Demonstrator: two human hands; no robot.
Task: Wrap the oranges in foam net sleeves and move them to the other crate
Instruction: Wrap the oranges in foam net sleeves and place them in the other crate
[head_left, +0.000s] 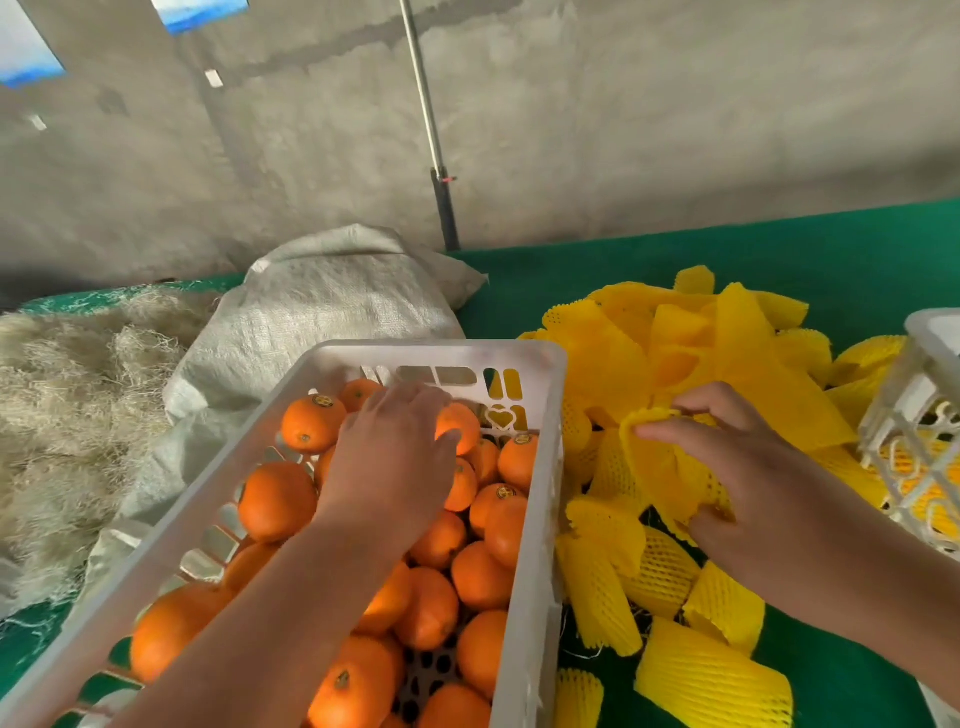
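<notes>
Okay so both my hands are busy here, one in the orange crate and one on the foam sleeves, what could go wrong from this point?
The right hand pinches one foam sleeve from a tangled pile, so extra sleeves may lift along. The left hand reaches over the heaped oranges; pulling one out could set neighbours rolling.

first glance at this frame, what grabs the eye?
The white crate of bare oranges fills the lower middle, with the left hand reaching in over the fruit. To its right, a heap of bright yellow foam net sleeves sprawls over the green table cover, and the right hand pinches one sleeve. A second white crate peeks in at the right edge.
</notes>
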